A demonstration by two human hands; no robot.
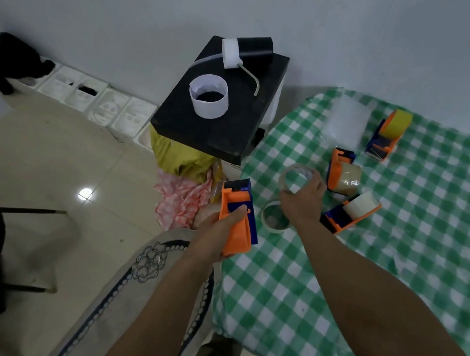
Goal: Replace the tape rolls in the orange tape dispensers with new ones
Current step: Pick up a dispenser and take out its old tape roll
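Green-and-white checked tablecloth (pixel 395 256), right half of frame. Clear plastic bag (pixel 346 120), upper right, lying on it. Black square stand (pixel 203 132), upper centre, bearing white paper ring (pixel 207 106) and white foam paint roller (pixel 232 53). Yellow-green bag (pixel 177 156) and pink checked cloth (pixel 180 200), centre, just below the stand. Beige tiled floor (pixel 53 155), left.

Bench layout
On the bench (pixel 395 256), a tape roll (pixel 274 229) lies left of the front tape dispenser (pixel 351 211).
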